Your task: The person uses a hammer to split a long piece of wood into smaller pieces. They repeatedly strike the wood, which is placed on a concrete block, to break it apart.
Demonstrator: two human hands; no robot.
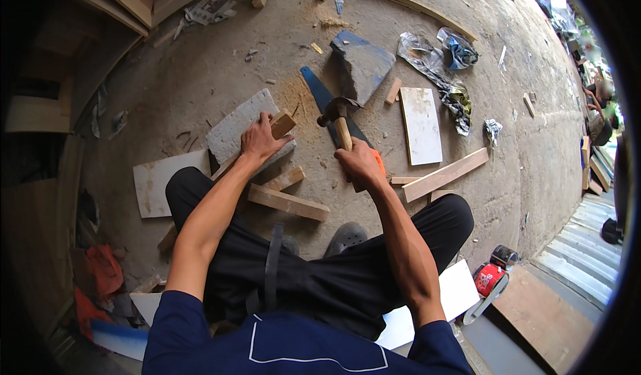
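Observation:
My left hand [260, 138] is closed around a short wooden block [283, 125], keeping it on top of a pale concrete block [235, 126]. In my right hand [362, 164] is a hammer [344, 132], gripped by its wooden handle with the dark metal head pointing away from me. The hammer head is to the right of the wooden block and apart from it. Under the hammer, a handsaw with a blue blade [316, 89] lies on the ground; its orange handle [378, 160] shows beside my right hand.
Between my knees and the concrete lie wooden offcuts [288, 201]. A blue-stained stone block [364, 64], a white board [421, 126], a wooden strip [446, 174] and crumpled plastic [434, 64] lie around. Cans [491, 279] stand at lower right. People [601, 114] are at the far right.

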